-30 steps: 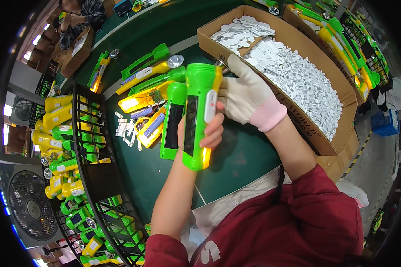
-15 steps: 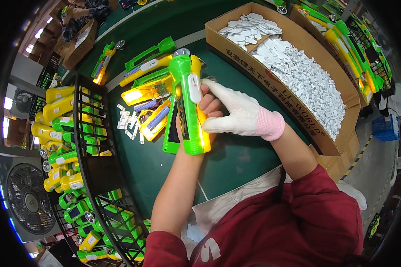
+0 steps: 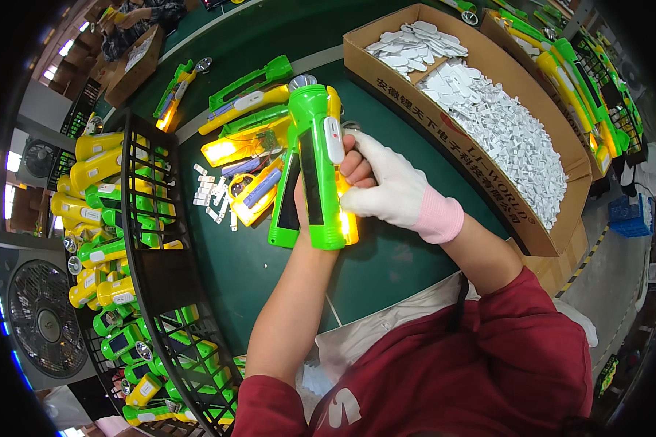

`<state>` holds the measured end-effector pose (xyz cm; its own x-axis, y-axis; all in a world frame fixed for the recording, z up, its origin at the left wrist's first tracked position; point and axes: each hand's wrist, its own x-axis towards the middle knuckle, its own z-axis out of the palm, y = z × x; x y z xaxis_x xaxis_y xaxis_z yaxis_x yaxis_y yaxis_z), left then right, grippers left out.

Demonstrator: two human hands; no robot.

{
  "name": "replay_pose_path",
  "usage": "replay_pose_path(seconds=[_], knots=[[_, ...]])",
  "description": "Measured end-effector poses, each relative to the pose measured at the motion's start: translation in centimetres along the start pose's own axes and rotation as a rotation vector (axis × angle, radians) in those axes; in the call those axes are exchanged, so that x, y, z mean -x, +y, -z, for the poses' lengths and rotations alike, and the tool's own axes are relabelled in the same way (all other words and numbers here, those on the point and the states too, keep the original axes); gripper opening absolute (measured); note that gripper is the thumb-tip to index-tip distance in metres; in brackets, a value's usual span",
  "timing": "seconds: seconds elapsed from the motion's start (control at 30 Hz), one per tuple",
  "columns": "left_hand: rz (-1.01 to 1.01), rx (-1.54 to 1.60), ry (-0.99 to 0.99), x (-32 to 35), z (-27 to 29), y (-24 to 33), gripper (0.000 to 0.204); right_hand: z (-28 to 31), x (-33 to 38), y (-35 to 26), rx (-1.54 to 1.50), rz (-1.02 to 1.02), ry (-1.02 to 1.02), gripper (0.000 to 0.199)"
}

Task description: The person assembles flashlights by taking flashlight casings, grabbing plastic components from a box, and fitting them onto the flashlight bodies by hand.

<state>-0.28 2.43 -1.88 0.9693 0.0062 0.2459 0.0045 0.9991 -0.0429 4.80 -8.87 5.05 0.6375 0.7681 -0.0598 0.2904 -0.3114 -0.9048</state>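
A green and yellow flashlight (image 3: 315, 113) is held upright over the table, its dark panel facing up. It has a white switch piece on its side, and its yellow half glows near the bottom. My bare left hand (image 3: 356, 164) is closed round it from behind, fingers curling over the right side. My right hand (image 3: 393, 183), in a white glove with a pink cuff, grips the flashlight's right side between thumb and forefinger. Just behind it lies another green casing with a dark panel (image 3: 288, 200). Left of that sit an open yellow casing with a blue battery (image 3: 262, 188) and small white pieces (image 3: 213, 191).
A cardboard box (image 3: 444, 120) of white plastic parts stands at the back right. On the left, a black crate (image 3: 142, 269) is filled with green and yellow flashlights. Further casings (image 3: 248, 109) lie at the back of the green table (image 3: 270, 284). Another person's hand (image 3: 140, 14) shows far left.
The flashlight has moved slightly right and turned, so its dark panel shows more fully. Both hands have shifted with it and keep their hold.
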Motion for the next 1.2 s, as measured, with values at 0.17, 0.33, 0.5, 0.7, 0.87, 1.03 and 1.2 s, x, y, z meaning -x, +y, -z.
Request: replay_pose_path(seconds=[0.17, 0.33, 0.5, 0.7, 0.87, 1.03, 1.2], knots=[[-0.014, 0.130, 0.005, 0.0, 0.1, 0.5, 0.049, 0.3, -0.3, -0.3, -0.072, 0.031, -0.075, 0.076], [-0.014, 0.044, -0.009, 0.1, 0.2, 0.2, 0.050, 0.0, 0.1, -0.4, -0.016, 0.013, -0.025, 0.074], [-0.041, -0.080, 0.057, 0.3, -0.6, 0.0, 0.052, -0.2, 0.4, -0.9, 0.001, -0.010, 0.053, 0.057], [-0.151, -0.253, 0.248, 0.1, -0.8, 0.9, 0.058, -1.1, 0.9, -0.6, 0.165, 0.225, 0.326, 0.032], [-0.223, -0.450, 0.300, 0.0, 0.0, 0.7, 0.054, -1.5, 1.5, 0.2, 0.418, 0.435, 0.444, 0.025], [-0.284, -0.602, 0.442, -0.1, -0.3, -0.4, 0.052, -2.4, 2.9, -1.7, 0.659, 0.029, 0.228, 0.055], [-0.303, -0.721, 0.493, -0.4, -1.2, -0.9, 0.050, -2.8, 1.5, -0.1, 0.691, -0.104, 0.142, 0.077]])
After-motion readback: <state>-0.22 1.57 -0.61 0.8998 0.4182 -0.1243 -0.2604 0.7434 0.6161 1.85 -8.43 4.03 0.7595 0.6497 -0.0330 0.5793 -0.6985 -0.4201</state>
